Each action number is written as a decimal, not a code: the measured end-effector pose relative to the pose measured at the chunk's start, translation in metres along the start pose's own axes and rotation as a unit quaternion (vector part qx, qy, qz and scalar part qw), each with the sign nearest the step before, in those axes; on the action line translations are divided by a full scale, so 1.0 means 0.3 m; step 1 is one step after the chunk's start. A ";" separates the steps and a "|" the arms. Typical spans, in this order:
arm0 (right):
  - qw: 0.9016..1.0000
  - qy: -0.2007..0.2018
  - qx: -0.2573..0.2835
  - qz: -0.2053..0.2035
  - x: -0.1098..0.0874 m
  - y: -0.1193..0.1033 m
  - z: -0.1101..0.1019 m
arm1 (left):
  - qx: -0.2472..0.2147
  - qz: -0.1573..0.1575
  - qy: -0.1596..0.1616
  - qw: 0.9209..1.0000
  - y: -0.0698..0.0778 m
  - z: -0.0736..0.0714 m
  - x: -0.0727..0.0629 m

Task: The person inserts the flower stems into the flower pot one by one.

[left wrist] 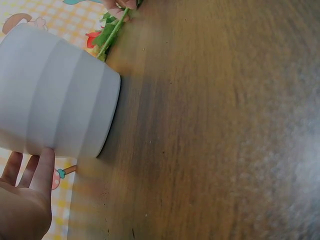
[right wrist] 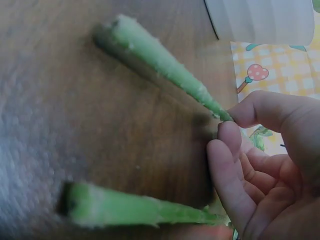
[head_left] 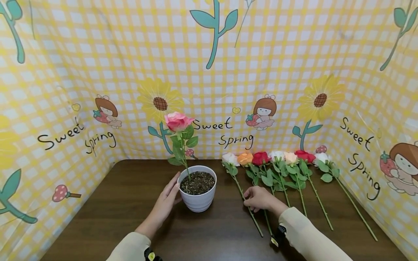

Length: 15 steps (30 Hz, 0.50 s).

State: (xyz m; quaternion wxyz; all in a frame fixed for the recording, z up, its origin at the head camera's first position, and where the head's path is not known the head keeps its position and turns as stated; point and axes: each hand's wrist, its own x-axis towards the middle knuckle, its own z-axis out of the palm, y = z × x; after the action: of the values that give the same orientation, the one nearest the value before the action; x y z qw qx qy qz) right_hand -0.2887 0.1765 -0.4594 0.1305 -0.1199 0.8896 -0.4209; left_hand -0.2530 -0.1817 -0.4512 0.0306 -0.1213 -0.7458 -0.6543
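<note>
A white ribbed flower pot [head_left: 198,201] filled with dark soil [head_left: 200,183] holds one upright pink rose [head_left: 178,121] near its left side. My left hand [head_left: 167,197] rests against the pot's left wall, its fingers straight, and the left wrist view shows those fingertips touching the pot [left wrist: 55,95]. To the right of the pot, my right hand [head_left: 259,198] pinches the stem of the leftmost white rose [head_left: 230,159] between thumb and forefinger. In the right wrist view that stem [right wrist: 165,62] runs from the fingertips, its cut end close to the camera.
Several more roses lie in a row to the right: orange [head_left: 245,158], red [head_left: 261,158], peach [head_left: 290,158] and white [head_left: 322,158] among them. Their stems point toward the front of the brown table [head_left: 107,203]. A yellow checked cloth [head_left: 209,90] hangs behind and at both sides.
</note>
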 end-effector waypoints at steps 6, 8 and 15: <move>1.000 0.002 0.014 -0.014 -0.001 -0.001 -0.006 | 0.001 0.001 -0.001 1.000 -0.001 0.001 0.000; 1.000 0.006 0.019 -0.019 -0.001 -0.007 -0.010 | 0.000 0.001 -0.002 1.000 -0.001 0.002 0.001; 0.999 0.007 0.020 -0.029 -0.010 -0.044 -0.029 | -0.001 -0.001 -0.001 1.000 -0.001 0.000 0.004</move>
State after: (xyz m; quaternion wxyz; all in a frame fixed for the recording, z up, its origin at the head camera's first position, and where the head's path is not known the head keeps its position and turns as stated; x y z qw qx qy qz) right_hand -0.2874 0.1754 -0.4434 0.1147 -0.1398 0.8783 -0.4426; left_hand -0.2542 -0.1815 -0.4514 0.0290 -0.1219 -0.7452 -0.6550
